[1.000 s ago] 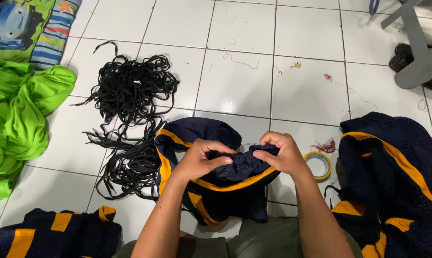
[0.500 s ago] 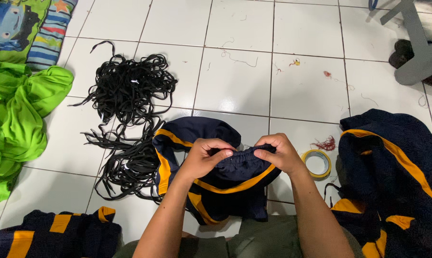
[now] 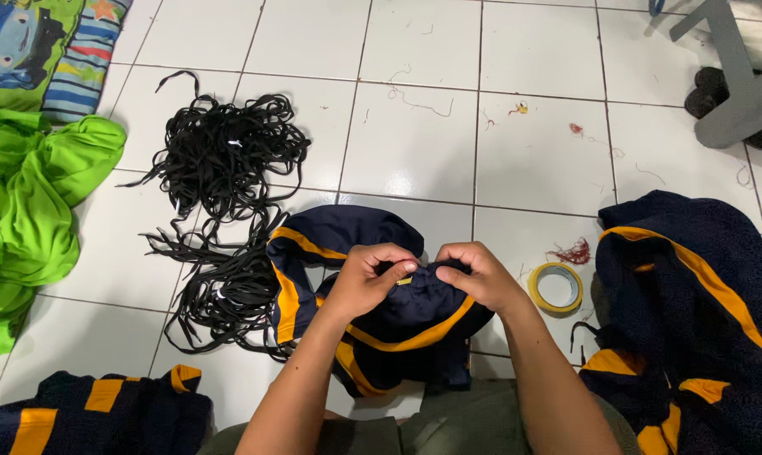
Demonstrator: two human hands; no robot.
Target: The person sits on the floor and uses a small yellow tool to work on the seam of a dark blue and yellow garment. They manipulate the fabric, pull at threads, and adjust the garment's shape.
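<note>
A navy garment with orange-yellow stripes (image 3: 360,244) lies bunched on the white tiled floor in front of me. My left hand (image 3: 366,281) and my right hand (image 3: 474,274) both pinch a fold of its fabric at the top, fingertips almost touching. A small yellow bit shows between the fingers; I cannot tell what it is. A tangled heap of black cords (image 3: 221,211) lies just left of the garment.
Roll of yellow tape (image 3: 555,287) and red thread scraps (image 3: 573,252) lie right of my hands. More navy-and-orange clothes are piled at right (image 3: 693,312) and bottom left (image 3: 94,413). Green fabric (image 3: 27,202) at left, grey chair base (image 3: 735,76) top right.
My hands have drawn closer together on the fabric fold. The view has shifted slightly; nothing else on the floor has moved.
</note>
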